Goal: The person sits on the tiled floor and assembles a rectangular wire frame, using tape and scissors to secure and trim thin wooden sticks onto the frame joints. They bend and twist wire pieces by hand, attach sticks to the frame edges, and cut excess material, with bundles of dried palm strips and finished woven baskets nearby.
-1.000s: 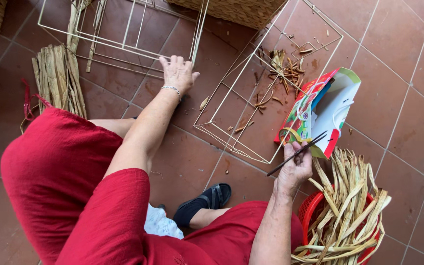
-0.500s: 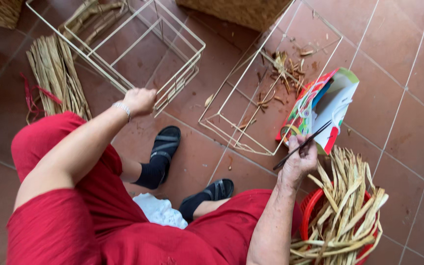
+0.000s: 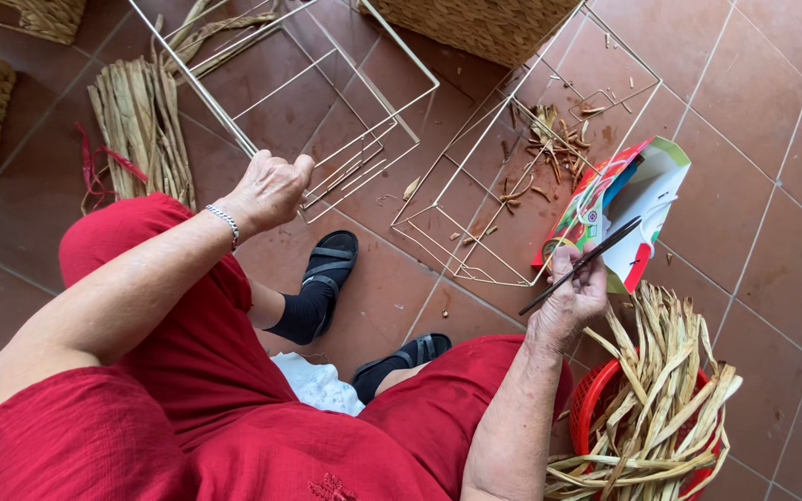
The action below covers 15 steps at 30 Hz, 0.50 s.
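Left hand [image 3: 271,190] has drawn the white wire frame [image 3: 327,121] nearer, fist closed on its near corner rod. Frame looks light, stiff; best gripped at a corner. Right hand [image 3: 568,301] pinches a thin dark stick [image 3: 596,252]; dried reeds [image 3: 661,399] beside it.

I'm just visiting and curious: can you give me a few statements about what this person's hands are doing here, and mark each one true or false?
1. The left hand grips a wire frame. True.
2. The right hand holds a cup. False: it holds a thin dark stick.
3. The red basket holds dried leaf strips. True.
4. A second wire frame hangs on a wall. False: it lies on the tiled floor.
5. The person is barefoot. False: black sandals are worn.
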Motion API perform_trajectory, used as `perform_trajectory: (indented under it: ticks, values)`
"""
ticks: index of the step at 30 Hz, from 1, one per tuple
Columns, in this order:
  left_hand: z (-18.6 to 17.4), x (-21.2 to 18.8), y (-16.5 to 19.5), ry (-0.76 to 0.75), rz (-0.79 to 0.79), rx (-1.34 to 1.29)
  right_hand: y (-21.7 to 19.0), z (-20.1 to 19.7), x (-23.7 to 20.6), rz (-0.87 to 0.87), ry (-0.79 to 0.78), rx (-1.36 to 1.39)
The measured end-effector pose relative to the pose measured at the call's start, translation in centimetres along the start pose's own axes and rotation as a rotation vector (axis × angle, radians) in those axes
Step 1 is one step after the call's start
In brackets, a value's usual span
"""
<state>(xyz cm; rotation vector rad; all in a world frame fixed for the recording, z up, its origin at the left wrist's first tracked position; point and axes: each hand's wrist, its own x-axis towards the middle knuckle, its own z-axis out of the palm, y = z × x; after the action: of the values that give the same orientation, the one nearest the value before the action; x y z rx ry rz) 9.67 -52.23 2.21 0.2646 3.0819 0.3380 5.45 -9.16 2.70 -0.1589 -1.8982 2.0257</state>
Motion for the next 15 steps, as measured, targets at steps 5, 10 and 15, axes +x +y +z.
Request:
perform_trajectory:
  ticks: [5,10,15]
  values:
    - [-2.3,-3.6,-0.2,0.244,0.065,-0.156,-1.1,1.0,-1.1,-0.011,-0.022,0.033]
    - [-5.0,-7.1,0.3,0.369,0.082,-0.183,-1.8,2.1,-2.6,-0.031,-0.039,0.085]
    - [-5.8,-10.0,1.9,0.466,0.136,-0.114,-2.6,3.7,-4.3,-0.003,-0.082,0.137]
